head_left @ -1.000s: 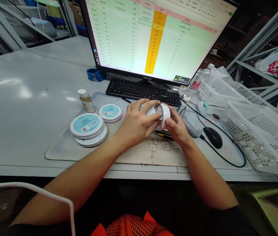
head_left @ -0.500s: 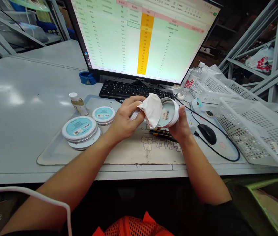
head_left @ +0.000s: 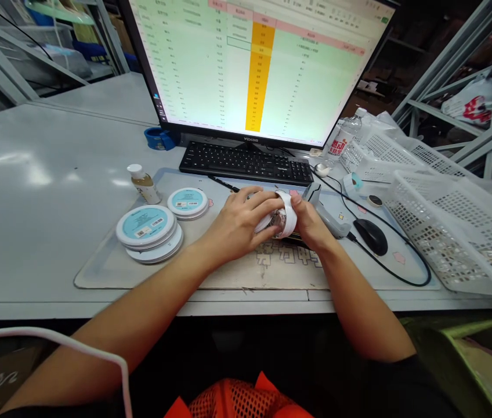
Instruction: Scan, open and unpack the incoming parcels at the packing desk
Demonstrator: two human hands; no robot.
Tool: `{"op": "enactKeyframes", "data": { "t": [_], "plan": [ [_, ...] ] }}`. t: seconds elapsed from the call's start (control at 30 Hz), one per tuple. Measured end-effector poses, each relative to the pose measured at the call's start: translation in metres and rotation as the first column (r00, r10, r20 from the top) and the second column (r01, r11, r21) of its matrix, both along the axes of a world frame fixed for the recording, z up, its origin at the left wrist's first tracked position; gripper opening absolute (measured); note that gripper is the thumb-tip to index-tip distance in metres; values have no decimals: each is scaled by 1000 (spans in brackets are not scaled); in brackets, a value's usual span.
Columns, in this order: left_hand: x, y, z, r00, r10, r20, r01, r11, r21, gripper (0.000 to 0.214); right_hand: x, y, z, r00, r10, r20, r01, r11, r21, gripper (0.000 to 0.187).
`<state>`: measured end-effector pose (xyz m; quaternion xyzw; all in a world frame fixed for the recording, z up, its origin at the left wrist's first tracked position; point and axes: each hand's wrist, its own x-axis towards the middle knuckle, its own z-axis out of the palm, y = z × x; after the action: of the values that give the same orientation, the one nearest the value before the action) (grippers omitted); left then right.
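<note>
Left hand (head_left: 243,223): bare
Left forearm (head_left: 159,313): bare down to sleeve
Left sleeve (head_left: 67,409): black, thin strip at bottom edge
Right hand (head_left: 310,223): bare
Right forearm (head_left: 354,302): bare
Right sleeve (head_left: 396,383): black, ends near elbow, detail lost in dark
Torso garment (head_left: 241,400): bright orange, open mesh
Garment flaps (head_left: 263,383): solid orange, pointed, either side of mesh

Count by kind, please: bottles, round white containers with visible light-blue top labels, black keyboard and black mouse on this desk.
Bottles: 2 (small white-capped bottle, clear bottle with red lettering)
Round white light-blue-labelled containers: 2
Black rectangular keyboard: 1
Black oval mouse: 1
Total: 6
</note>
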<state>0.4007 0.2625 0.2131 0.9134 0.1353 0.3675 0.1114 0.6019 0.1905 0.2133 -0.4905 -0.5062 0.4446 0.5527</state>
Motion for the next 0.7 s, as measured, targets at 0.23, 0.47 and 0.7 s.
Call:
{"op": "enactKeyframes", "data": {
  "t": [0.23, 0.47, 0.7],
  "plan": [
    [7, -11, -2, 992, 75, 96, -86, 990, 113, 30, -16, 1, -5, 984, -63, -166, 62, 998, -11, 70],
    [13, -7, 3, 835, 144, 530, 245, 766, -594, 67, -19, 3, -7, 1000, -23, 10, 21, 980, 200, 83],
    [27, -11, -3, 833, 199, 516, 465, 256, -848, 81, -23, 2, -15, 854, -88, 512, -116, 928, 353, 103]
  ]
}}
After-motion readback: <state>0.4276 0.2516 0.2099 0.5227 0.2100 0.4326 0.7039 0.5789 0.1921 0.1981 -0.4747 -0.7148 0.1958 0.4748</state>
